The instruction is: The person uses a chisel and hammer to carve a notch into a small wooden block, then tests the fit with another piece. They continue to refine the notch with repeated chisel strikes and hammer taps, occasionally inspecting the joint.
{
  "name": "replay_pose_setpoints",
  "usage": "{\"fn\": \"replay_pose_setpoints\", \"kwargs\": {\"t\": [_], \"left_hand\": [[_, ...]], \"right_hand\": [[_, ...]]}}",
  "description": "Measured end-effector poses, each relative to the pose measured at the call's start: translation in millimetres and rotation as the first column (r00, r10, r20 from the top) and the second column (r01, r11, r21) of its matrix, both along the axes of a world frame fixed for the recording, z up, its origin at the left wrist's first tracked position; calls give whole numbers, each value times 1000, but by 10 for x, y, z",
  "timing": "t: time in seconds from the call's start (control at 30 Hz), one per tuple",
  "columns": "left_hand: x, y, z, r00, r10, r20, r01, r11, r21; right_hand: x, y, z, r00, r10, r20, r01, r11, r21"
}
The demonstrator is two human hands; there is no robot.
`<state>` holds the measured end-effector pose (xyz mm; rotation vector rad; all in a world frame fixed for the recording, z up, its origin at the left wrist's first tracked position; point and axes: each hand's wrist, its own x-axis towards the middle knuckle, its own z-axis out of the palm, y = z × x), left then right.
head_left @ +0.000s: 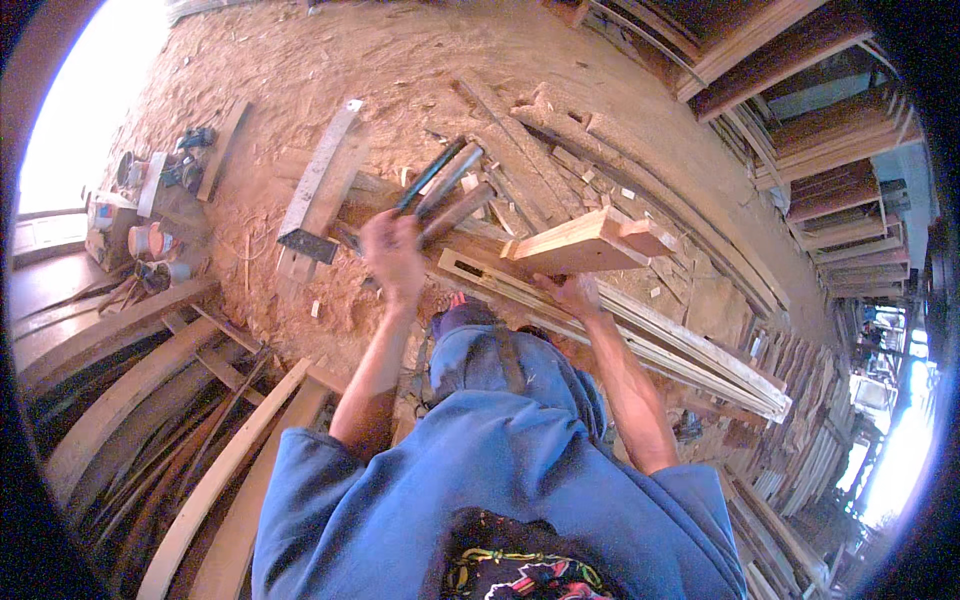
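My left hand (393, 255) is smeared by motion, so its fingers are unclear. It is beside the near end of a dark teal bar (432, 174); whether it grips the bar cannot be seen. Pale and brownish round bars (452, 180) lie alongside. My right hand (572, 294) is closed at the near edge of a pale wooden piece (580, 243) with a stepped end, its fingers partly hidden. Under this hand runs a long pale timber (690, 362) with a dark slot near its left end, sloping down to the right.
A metal-capped beam (322, 185) stands left of the bars. Sawdust and offcuts cover the ground (390, 65) ahead. Curved timbers (130, 390) are stacked at my left, near power tools and tubs (155, 240). Board racks (840, 150) line the far right.
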<state>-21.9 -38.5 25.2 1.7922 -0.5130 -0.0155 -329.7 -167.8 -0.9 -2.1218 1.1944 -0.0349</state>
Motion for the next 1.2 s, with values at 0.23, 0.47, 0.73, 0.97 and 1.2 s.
{"fn": "replay_pose_setpoints", "kwargs": {"t": [0.23, 0.47, 0.73, 0.97, 1.2], "left_hand": [[776, 880, -164, 513, 266, -816, -466, 885, -5], [1055, 971, -455, 253, -21, -967, -441, 887, -134], [1124, 992, -839, 355, -281, -892, -440, 791, -425], [545, 796, -91, 794, -146, -590, -296, 756, -584], [-165, 173, 1779, 994, 108, -32, -110, 866, -487]], "right_hand": [[115, 77, 236, 999, 6, 45, -2, 996, -91], [122, 56, 247, 993, -7, 117, 10, 1000, -28], [50, 41, 147, 998, 56, 25, -47, 960, -276], [-427, 10, 399, 990, -17, 138, 47, 976, -214], [-815, -522, 1278, 599, -274, 752, 570, 806, -160]]}}
